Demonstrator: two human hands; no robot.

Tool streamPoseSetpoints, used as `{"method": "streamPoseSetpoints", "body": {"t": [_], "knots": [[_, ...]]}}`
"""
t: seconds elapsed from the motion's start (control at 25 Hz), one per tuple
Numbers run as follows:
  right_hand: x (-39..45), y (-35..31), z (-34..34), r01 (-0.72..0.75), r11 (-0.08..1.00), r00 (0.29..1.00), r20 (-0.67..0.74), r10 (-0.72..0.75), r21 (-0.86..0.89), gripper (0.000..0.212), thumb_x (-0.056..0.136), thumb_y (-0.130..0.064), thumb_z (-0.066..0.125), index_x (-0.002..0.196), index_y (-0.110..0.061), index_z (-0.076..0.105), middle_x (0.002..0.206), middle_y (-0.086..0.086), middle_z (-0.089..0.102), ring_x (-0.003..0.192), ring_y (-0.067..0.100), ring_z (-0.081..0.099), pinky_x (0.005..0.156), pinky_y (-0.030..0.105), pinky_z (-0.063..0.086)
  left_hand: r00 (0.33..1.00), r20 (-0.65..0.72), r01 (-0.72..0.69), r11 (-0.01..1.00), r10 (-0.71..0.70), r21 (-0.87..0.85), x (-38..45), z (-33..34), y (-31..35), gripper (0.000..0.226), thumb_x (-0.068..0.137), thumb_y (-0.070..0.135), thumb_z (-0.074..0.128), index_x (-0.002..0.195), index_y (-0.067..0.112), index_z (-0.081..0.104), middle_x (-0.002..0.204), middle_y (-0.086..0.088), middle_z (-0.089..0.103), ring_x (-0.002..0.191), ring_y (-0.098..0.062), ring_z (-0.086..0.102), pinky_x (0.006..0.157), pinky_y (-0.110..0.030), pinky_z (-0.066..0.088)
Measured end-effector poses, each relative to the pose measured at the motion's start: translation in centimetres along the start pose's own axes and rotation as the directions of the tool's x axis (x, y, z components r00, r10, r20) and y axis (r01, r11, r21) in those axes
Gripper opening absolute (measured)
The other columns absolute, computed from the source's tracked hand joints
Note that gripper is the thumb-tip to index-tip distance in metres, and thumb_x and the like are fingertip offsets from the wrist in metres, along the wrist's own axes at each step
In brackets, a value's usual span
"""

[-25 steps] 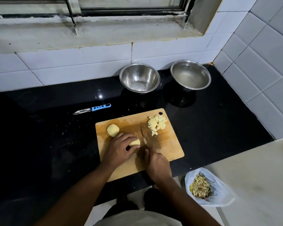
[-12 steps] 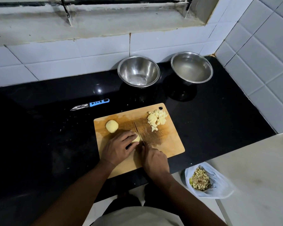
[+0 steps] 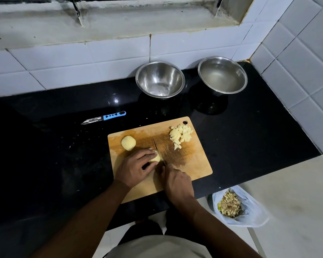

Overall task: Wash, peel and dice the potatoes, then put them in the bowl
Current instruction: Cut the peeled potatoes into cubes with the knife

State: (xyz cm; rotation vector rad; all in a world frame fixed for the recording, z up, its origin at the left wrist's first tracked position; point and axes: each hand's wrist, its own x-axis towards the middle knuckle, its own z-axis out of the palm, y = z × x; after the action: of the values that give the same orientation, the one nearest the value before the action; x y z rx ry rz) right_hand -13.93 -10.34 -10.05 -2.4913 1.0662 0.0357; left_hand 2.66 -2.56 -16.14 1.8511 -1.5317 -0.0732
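On the wooden cutting board (image 3: 190, 164) my left hand (image 3: 135, 167) holds down a peeled potato piece (image 3: 155, 158) with curled fingers. My right hand (image 3: 176, 180) grips a knife (image 3: 158, 148) whose blade stands against the piece's right side. A whole peeled potato (image 3: 128, 143) lies at the board's far left. A heap of diced potato (image 3: 181, 135) sits at the far right corner. Two steel bowls stand behind the board: an empty bowl (image 3: 160, 79) and a bowl holding water (image 3: 222, 76).
A blue-handled peeler (image 3: 104, 117) lies on the black counter (image 3: 54, 146) left of the board. A plastic bag with peel scraps (image 3: 237, 207) sits below the counter's front edge at the right. Tiled walls close the back and right side.
The knife has shifted left along the potato piece, and my left hand's fingers have drawn back with it. The camera view has tilted slightly downward.
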Motion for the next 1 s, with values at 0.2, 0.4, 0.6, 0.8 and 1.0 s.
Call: {"method": "streamPoseSetpoints", "body": {"t": [0.2,0.4,0.6,0.8,1.0], "knots": [[0.0,0.2,0.1,0.006,1.000,1.000,0.019,-0.006,0.006,0.034,0.107,-0.041,0.025,0.101,-0.020,0.051,0.083,0.003,0.069,0.068,0.024,0.063,0.059,0.031,0.031,1.000,0.014,-0.006,1.000,0.006,0.022,0.0,0.0,0.0,0.031,0.093,0.029,0.071,0.117,0.010,0.073,0.121,-0.003,0.067,0.122,-0.014,0.061,0.098,-0.033,0.053],[0.9,0.7,-0.2,0.103,0.985,0.992,0.088,-0.091,-0.137,0.035,0.107,-0.033,0.025,0.103,-0.016,0.056,0.092,0.005,0.069,0.073,0.023,0.065,0.062,0.035,0.050,0.999,0.046,0.025,0.997,-0.028,0.067,-0.1,-0.1,0.2,0.040,0.096,0.039,0.059,0.127,0.015,0.068,0.121,-0.002,0.065,0.120,-0.015,0.059,0.095,-0.030,0.053],[-0.6,1.4,0.2,0.162,0.945,0.977,0.181,-0.112,-0.285,0.031,0.106,-0.025,0.023,0.113,-0.013,0.051,0.099,0.006,0.066,0.075,0.024,0.064,0.056,0.033,0.038,0.994,0.108,-0.020,0.963,-0.010,0.269,0.4,-0.8,0.8,0.047,0.096,0.042,0.059,0.141,0.027,0.056,0.113,0.004,0.059,0.102,-0.015,0.060,0.065,-0.028,0.053],[-2.2,2.0,0.0,0.169,0.934,0.974,0.197,-0.110,-0.314,0.032,0.104,-0.023,0.025,0.121,-0.010,0.049,0.101,0.006,0.066,0.079,0.027,0.065,0.058,0.036,0.041,0.988,0.154,-0.070,0.922,0.011,0.381,0.5,-0.8,1.3,0.037,0.099,0.041,0.052,0.133,0.030,0.061,0.110,0.000,0.052,0.102,-0.019,0.056,0.058,-0.033,0.051],[-4.4,3.9,-0.7,0.154,0.961,0.983,0.132,-0.127,-0.228,0.034,0.105,-0.035,0.027,0.113,-0.017,0.054,0.095,0.004,0.070,0.079,0.027,0.067,0.059,0.033,0.036,0.987,0.157,-0.042,0.919,-0.022,0.392,0.8,-0.8,1.7,0.034,0.098,0.042,0.050,0.127,0.029,0.063,0.109,-0.001,0.050,0.100,-0.019,0.057,0.057,-0.034,0.051]]}}
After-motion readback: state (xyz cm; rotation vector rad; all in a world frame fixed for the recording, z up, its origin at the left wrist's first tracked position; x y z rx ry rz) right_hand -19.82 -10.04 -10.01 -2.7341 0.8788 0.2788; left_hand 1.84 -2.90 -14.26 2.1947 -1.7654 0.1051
